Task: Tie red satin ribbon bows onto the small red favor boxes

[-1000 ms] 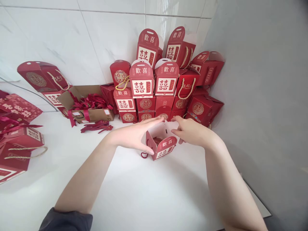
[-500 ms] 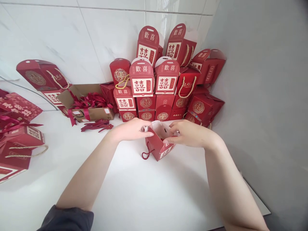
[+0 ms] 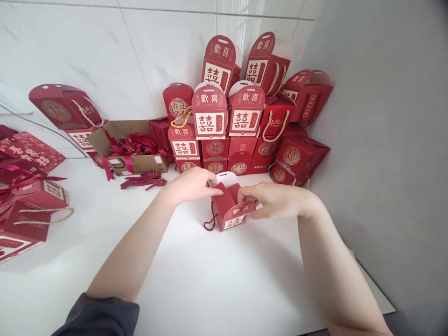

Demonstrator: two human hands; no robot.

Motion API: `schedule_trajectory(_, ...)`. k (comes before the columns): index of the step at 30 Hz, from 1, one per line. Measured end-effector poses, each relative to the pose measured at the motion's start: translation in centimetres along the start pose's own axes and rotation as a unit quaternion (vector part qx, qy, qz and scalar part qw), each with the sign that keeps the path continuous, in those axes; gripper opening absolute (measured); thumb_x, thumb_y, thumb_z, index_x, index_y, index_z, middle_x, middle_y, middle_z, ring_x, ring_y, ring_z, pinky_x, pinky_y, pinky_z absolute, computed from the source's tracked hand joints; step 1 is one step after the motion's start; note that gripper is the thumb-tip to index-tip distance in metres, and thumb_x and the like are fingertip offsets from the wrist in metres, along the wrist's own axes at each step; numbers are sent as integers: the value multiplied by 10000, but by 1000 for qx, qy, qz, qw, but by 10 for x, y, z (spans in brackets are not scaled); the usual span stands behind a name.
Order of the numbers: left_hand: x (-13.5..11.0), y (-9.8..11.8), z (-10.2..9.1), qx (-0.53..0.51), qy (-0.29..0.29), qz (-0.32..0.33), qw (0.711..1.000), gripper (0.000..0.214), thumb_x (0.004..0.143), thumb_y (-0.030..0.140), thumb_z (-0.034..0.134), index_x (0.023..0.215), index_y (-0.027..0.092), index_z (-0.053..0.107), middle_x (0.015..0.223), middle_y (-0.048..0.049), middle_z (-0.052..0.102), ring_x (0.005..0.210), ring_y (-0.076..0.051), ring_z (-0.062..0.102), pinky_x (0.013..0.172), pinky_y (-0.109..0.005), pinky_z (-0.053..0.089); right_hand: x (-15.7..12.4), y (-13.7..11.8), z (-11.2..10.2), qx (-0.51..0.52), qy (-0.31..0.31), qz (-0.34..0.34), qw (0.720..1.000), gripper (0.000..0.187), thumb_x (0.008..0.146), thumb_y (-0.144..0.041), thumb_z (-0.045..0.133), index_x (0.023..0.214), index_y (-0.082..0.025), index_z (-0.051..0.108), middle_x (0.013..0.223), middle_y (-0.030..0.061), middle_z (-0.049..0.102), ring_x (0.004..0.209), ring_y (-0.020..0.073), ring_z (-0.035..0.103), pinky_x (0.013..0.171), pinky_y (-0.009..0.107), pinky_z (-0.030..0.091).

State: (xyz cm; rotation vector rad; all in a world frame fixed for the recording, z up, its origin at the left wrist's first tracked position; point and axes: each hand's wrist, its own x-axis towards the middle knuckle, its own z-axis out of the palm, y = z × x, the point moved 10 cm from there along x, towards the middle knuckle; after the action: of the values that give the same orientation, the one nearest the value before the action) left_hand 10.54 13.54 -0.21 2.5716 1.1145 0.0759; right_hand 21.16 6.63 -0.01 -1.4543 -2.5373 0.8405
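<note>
A small red gift box with a white label and a dark red cord handle stands on the white table, just in front of a stack of finished boxes. My left hand pinches the box's left top flap. My right hand grips the right side and presses the front flap inward. A white rounded flap stands up at the back of the box. Both hands are closed on the box.
A tall stack of red gift boxes fills the corner against the tiled wall. An open brown carton with red ribbons lies to the left, loose ribbons beside it. More red boxes sit at the left edge. A grey wall rises on the right.
The box's top was wide open with my hands on its sides; now the side flaps are folded in and my fingers pinch them together. The view shifted slightly.
</note>
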Motion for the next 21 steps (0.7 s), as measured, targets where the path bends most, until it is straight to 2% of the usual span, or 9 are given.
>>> schedule_trajectory(3, 3, 8, 4, -21, 37, 3, 999, 334, 839, 390, 575, 1108, 192, 575, 1005, -89, 700, 850, -239, 651, 683, -310, 449, 10, -2, 8, 8, 2, -27, 1000, 113, 831, -283, 590, 918, -210, 596, 796, -13, 637, 674, 143, 578, 574, 237, 382)
schedule_trajectory(5, 4, 9, 6, -44, 50, -3, 998, 509, 817, 365, 613, 1269, 191, 458, 1054, -110, 692, 887, -253, 658, 697, -319, 471, 16, 4, -1, -7, 81, -6, 997, 184, 848, -279, 583, 1014, -201, 576, 938, 28, 639, 795, 169, 603, 657, 260, 425)
schedule_trajectory(8, 4, 10, 4, -38, 56, 14, 998, 708, 782, 377, 672, 1402, 246, 356, 1160, -100, 672, 1023, -276, 638, 802, -348, 486, 18, 21, -15, -65, 194, 86, 975, 430, 791, -245, 662, 1189, -174, 514, 1183, 106, 560, 1052, 256, 569, 779, 324, 463)
schedule_trajectory(11, 1, 8, -2, 2, 56, 29, 998, 595, 824, 346, 631, 1388, 326, 442, 1238, -44, 655, 1092, -268, 620, 888, -367, 467, 16, 29, -19, -119, 230, 152, 954, 666, 734, -210, 723, 1328, -162, 425, 1281, 141, 497, 1149, 322, 520, 751, 358, 486)
schedule_trajectory(13, -3, 13, -2, 5, 42, 50, 998, 451, 844, 319, 600, 1294, 318, 569, 1227, -20, 671, 1087, -246, 629, 912, -349, 462, 16, 22, -20, -144, 243, 130, 950, 739, 739, -130, 691, 1400, -206, 367, 1303, 129, 497, 1114, 311, 548, 708, 336, 480)
schedule_trajectory(15, -8, 26, 3, -13, 1, 86, 996, 304, 848, 312, 586, 1132, 280, 691, 1144, -10, 714, 1021, -218, 659, 891, -311, 472, 20, 11, -14, -148, 231, 80, 958, 622, 764, -49, 610, 1339, -234, 463, 1199, 101, 579, 993, 264, 606, 669, 297, 451)
schedule_trajectory(17, -15, 39, 8, -37, -51, 106, 992, 222, 849, 321, 577, 969, 256, 752, 974, -5, 758, 877, -191, 690, 811, -277, 492, 28, 2, -2, -128, 195, 29, 972, 343, 799, -21, 535, 1078, -197, 628, 971, 73, 651, 821, 204, 625, 638, 268, 416)
schedule_trajectory(18, -18, 43, 9, -49, -74, 110, 990, 215, 847, 328, 577, 929, 255, 762, 904, 0, 764, 813, -180, 692, 769, -265, 497, 33, -2, 4, -113, 178, 5, 978, 242, 816, -25, 510, 941, -178, 650, 872, 63, 653, 753, 180, 613, 628, 260, 403)
schedule_trajectory(21, -23, 30, 0, -88, -97, 97, 987, 209, 825, 358, 602, 922, 271, 766, 860, 18, 765, 760, -164, 689, 708, -239, 497, 42, -16, 15, -75, 154, -64, 983, 217, 819, -12, 470, 791, -167, 620, 796, 42, 642, 696, 144, 579, 626, 242, 385)
